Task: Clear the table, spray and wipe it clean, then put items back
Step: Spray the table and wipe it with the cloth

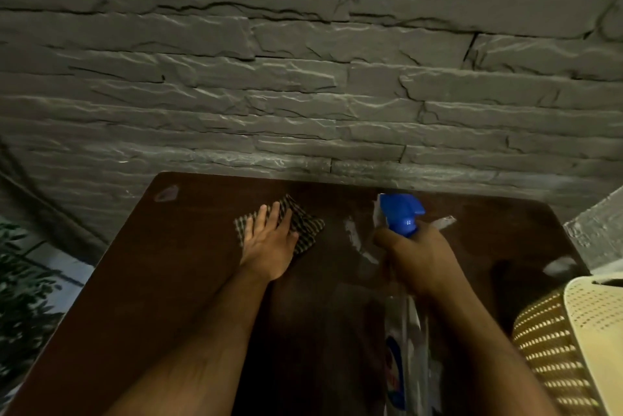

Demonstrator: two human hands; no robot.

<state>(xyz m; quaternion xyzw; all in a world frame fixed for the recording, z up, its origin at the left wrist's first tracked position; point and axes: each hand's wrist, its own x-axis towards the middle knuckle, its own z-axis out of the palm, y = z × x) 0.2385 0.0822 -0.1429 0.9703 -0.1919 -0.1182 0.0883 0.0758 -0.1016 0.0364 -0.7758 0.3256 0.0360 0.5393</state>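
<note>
two hands at work: left hand (269,240), fingers (273,213) straight, pressed flat on a checked cloth (305,223) lying on the dark desk (168,281); right hand (418,257), fingers curled round the neck of a spray bottle (401,213), blue nozzle aimed toward the stone wall (303,78). perforated basket (556,348) at desk's right.

Grey stone-clad wall (303,78); leafy plant (23,287), perhaps potted, far left.

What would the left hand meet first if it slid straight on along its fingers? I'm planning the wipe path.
Left hand lies flat on the checked cloth; beyond looks like bare table, then the stone wall.
</note>
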